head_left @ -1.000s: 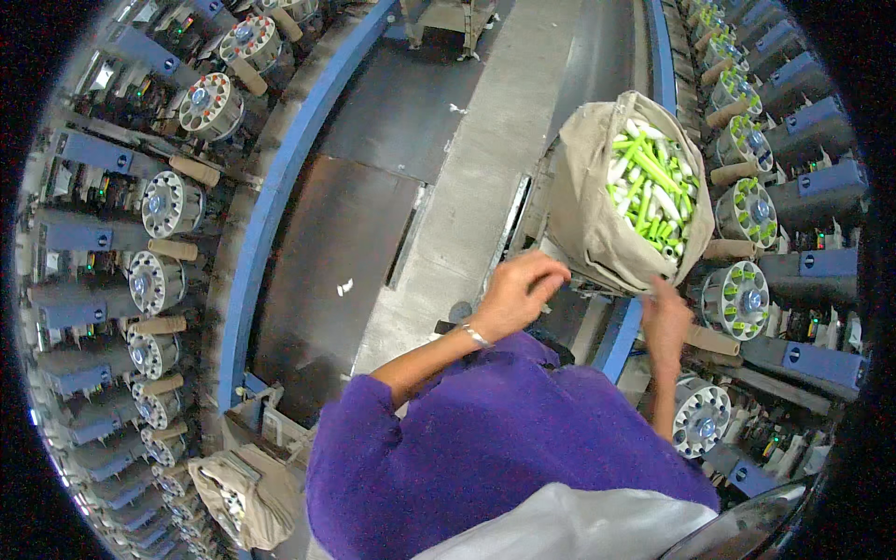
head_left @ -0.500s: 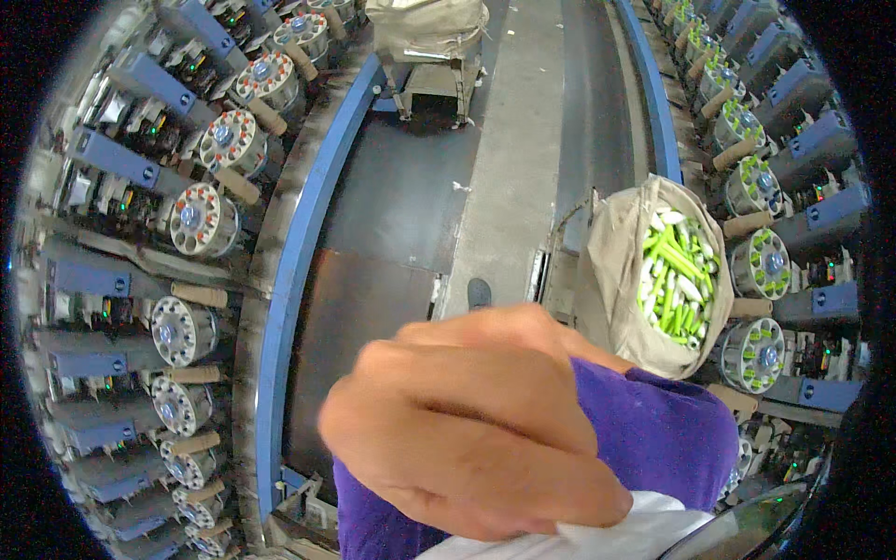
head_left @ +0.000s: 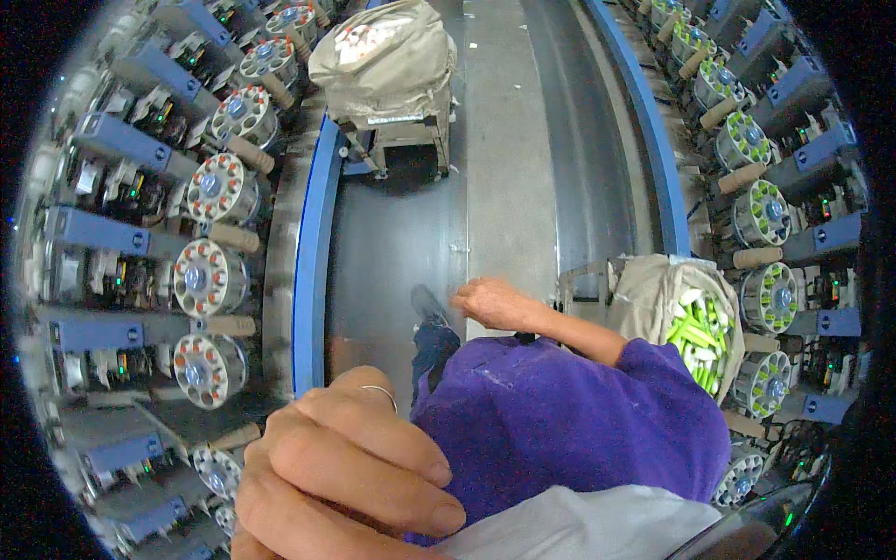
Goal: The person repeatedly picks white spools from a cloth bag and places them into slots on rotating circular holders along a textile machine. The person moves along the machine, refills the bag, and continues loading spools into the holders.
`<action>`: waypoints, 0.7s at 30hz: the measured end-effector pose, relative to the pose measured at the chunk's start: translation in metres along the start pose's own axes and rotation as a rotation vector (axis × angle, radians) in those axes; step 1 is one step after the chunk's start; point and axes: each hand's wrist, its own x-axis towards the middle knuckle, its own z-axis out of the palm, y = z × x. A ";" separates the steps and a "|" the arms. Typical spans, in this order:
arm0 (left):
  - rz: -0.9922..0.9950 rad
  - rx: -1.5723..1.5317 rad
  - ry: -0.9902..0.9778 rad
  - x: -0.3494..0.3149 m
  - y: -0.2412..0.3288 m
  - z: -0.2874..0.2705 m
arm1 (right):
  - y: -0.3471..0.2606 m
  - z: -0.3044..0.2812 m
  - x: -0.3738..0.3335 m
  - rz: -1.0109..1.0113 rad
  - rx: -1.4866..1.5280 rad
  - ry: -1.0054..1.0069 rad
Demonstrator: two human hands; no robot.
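My left hand [head_left: 341, 462] is large and close at the lower left, its fingers bent inward, a thin ring-like band on one of them. What lies inside those fingers is hidden. White cloth [head_left: 579, 523] shows beside the fingertips. My right arm reaches leftward from a purple sleeve [head_left: 569, 392], and my right hand [head_left: 495, 303] hangs over the aisle, smeared by motion. Nearest to it on the right is a beige cloth bag [head_left: 644, 285] on a frame, filled with green and white yarn tubes [head_left: 700, 336]. My shoe [head_left: 427, 303] is on the floor.
Textile machine rows with round magazines line both sides: orange-tipped tubes on the left [head_left: 210, 277], green on the right [head_left: 770, 297]. Blue rails [head_left: 315, 271] edge the aisle. A wheeled cart with a beige cloth bag [head_left: 392, 84] of white tubes stands ahead on the left.
My left hand has shifted down and left, its fingers now bent toward the right. My right hand has come into plain sight over the aisle. The cart ahead appears nearer.
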 end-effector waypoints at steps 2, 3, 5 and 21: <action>0.203 0.013 0.101 0.003 -0.024 -0.047 | 0.022 0.003 0.025 0.061 0.040 -0.011; 0.324 0.055 0.180 0.001 -0.040 -0.071 | 0.036 0.003 0.038 0.137 0.083 -0.146; 0.545 0.138 0.505 -0.008 -0.081 -0.106 | 0.061 -0.001 0.061 0.241 0.131 -0.126; -0.887 1.239 0.424 -0.115 -0.419 -0.567 | 0.283 -0.115 0.243 0.915 0.215 0.203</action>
